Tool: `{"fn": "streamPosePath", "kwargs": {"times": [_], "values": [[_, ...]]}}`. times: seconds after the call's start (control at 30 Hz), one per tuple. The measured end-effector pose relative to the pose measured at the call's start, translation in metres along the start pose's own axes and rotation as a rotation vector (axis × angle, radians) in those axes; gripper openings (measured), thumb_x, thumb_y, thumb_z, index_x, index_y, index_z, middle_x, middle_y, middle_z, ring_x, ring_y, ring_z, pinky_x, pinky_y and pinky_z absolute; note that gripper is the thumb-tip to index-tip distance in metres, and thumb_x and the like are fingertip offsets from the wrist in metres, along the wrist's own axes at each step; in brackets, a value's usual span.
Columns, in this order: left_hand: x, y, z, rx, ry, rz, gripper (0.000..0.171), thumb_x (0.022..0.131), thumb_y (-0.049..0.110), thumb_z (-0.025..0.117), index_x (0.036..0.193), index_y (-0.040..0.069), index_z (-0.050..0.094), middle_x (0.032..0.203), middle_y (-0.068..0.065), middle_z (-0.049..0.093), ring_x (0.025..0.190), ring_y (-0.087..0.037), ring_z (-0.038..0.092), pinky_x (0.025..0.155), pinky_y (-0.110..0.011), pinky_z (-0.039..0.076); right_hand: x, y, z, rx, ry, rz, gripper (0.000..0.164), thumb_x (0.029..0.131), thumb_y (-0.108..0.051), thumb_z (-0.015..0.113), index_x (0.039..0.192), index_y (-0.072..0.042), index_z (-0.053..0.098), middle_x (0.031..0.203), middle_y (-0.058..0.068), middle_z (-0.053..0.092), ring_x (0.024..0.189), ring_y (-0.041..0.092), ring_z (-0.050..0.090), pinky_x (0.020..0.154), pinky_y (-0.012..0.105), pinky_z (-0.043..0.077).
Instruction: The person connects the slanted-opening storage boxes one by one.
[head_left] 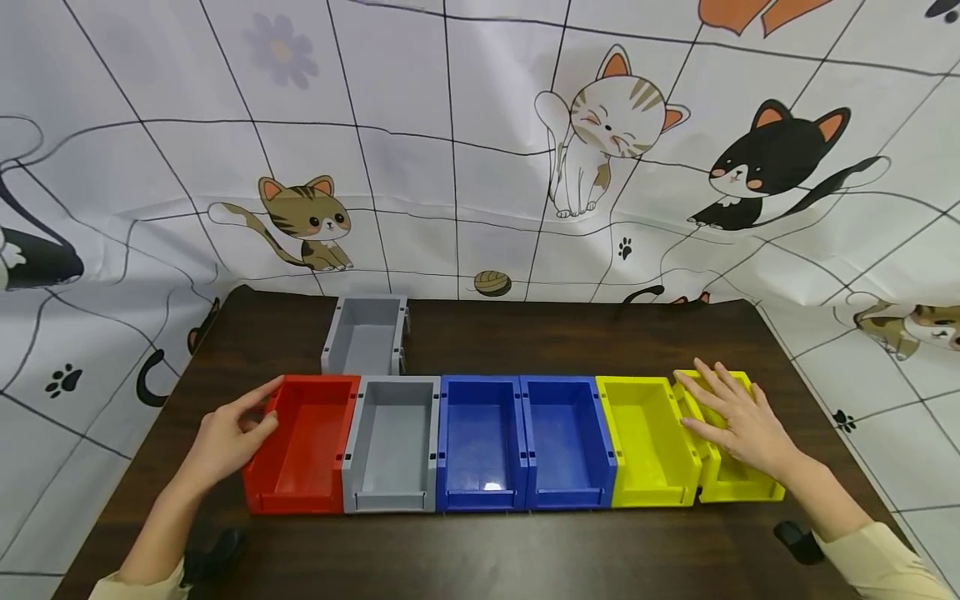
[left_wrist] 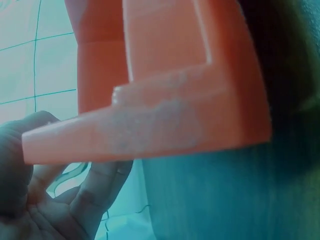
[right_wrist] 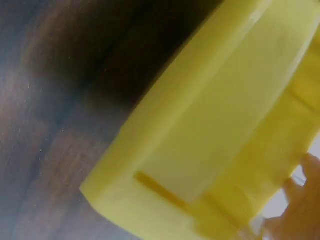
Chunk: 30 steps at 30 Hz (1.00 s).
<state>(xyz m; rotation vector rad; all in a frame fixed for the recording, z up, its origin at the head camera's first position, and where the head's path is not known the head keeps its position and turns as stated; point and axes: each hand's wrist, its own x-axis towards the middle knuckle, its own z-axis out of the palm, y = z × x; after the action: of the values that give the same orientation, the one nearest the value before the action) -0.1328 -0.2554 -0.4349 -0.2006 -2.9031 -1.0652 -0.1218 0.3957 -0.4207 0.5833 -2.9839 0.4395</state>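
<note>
Looks like a makeshift workspace here: white cat-printed cloth behind a dark wood-grain table bearing coloured rectangular plastic bins.

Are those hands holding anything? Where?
The left hand touches the left side of the red bin; whether it grips can't be told. The right hand, spread over the rightmost yellow bin, grips nothing.

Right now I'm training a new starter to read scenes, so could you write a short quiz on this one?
1. True or false: the right hand is on a blue bin.
2. Which bin stands behind all the others: A, yellow; B, grey; C, blue?
3. Fill the gap: the left hand is at the ____ bin.

Key:
1. False; it is on a yellow bin.
2. B, a grey bin.
3. Red bin.
</note>
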Motion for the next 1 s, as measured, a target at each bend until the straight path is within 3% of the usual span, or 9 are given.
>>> {"fn": "streamPosePath", "kwargs": {"times": [0.17,0.4,0.57,0.77,0.9,1.0], "values": [[-0.002,-0.003,0.0,0.0,0.015,0.01,0.048,0.089,0.002,0.057,0.136,-0.001,0.046,0.107,-0.033,0.058,0.056,-0.015,0.052,0.044,-0.025,0.045,-0.001,-0.003,0.008,-0.024,-0.003,0.01,0.067,0.093,-0.035,0.056,0.15,-0.025,0.023,0.157,0.004,0.006,0.143,0.029,0.0,0.101,0.07,-0.004],[-0.003,-0.004,0.001,0.0,0.037,0.021,0.047,0.089,0.001,0.057,0.135,-0.002,0.047,0.105,-0.033,0.058,0.059,-0.017,0.056,0.046,-0.023,0.047,-0.004,-0.012,0.011,-0.021,-0.1,0.089,0.071,0.093,-0.042,0.054,0.151,-0.027,0.017,0.157,0.007,0.002,0.142,0.034,-0.002,0.096,0.074,-0.002],[-0.001,-0.003,0.002,-0.001,0.046,0.021,0.047,0.09,0.003,0.056,0.135,-0.001,0.047,0.104,-0.031,0.059,0.057,-0.015,0.053,0.046,-0.024,0.046,-0.006,-0.013,0.016,-0.083,-0.058,0.1,0.067,0.095,-0.042,0.049,0.151,-0.03,0.015,0.157,0.002,0.0,0.142,0.03,-0.002,0.097,0.073,-0.007],[-0.002,-0.003,0.002,-0.02,0.031,0.011,0.047,0.09,0.003,0.056,0.136,-0.001,0.045,0.106,-0.033,0.059,0.058,-0.015,0.054,0.047,-0.024,0.047,-0.008,-0.014,0.019,-0.076,-0.041,0.107,0.064,0.097,-0.04,0.046,0.151,-0.03,0.014,0.157,0.0,-0.002,0.142,0.029,-0.004,0.095,0.073,-0.01],[-0.002,-0.004,0.0,-0.026,0.025,0.021,0.047,0.09,0.002,0.056,0.136,-0.002,0.045,0.106,-0.034,0.058,0.058,-0.017,0.055,0.045,-0.024,0.047,-0.005,-0.018,0.013,-0.105,-0.061,0.098,0.064,0.096,-0.042,0.049,0.151,-0.026,0.02,0.156,0.012,0.011,0.139,0.04,0.01,0.093,0.077,0.003],[-0.002,-0.004,0.001,-0.025,0.033,0.033,0.047,0.089,0.001,0.056,0.135,-0.003,0.046,0.106,-0.034,0.057,0.057,-0.017,0.055,0.044,-0.025,0.045,0.003,-0.026,0.005,-0.112,-0.023,0.085,0.059,0.094,-0.04,0.053,0.146,-0.016,0.036,0.146,0.022,0.032,0.128,0.048,0.032,0.09,0.072,0.027]]}}
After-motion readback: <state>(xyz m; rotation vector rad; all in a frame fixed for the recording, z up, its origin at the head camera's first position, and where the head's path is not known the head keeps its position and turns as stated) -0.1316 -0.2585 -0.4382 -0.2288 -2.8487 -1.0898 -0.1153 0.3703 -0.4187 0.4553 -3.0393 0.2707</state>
